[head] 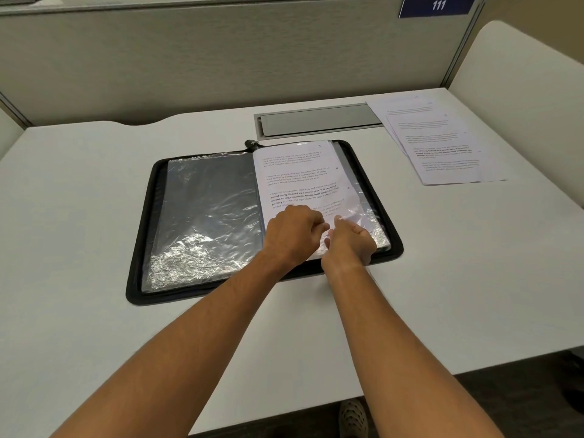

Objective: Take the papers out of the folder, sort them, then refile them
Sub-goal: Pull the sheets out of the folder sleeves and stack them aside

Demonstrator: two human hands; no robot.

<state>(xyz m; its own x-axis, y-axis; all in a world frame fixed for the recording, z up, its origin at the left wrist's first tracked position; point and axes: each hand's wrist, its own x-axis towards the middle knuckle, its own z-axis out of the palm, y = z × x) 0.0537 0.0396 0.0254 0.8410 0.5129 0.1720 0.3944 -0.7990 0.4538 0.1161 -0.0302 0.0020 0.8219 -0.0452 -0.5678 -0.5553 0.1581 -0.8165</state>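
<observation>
A black zip folder (143, 235) lies open on the white desk, its left side showing crinkled clear plastic sleeves (208, 213). On its right side lies a printed paper (300, 175), partly inside a clear sleeve. My left hand (292, 232) pinches the lower part of that paper with curled fingers. Beside it, my right hand (350, 241) pinches the clear sleeve's edge at the folder's lower right. A fanned stack of printed papers (442, 143) lies outside the folder at the desk's far right.
A grey metal cable tray lid (319, 120) is set into the desk behind the folder. Beige partition walls (221, 58) enclose the desk at the back and right. A blue sign reading 111 (437, 5) hangs at the top right. The desk's front edge runs near my forearms.
</observation>
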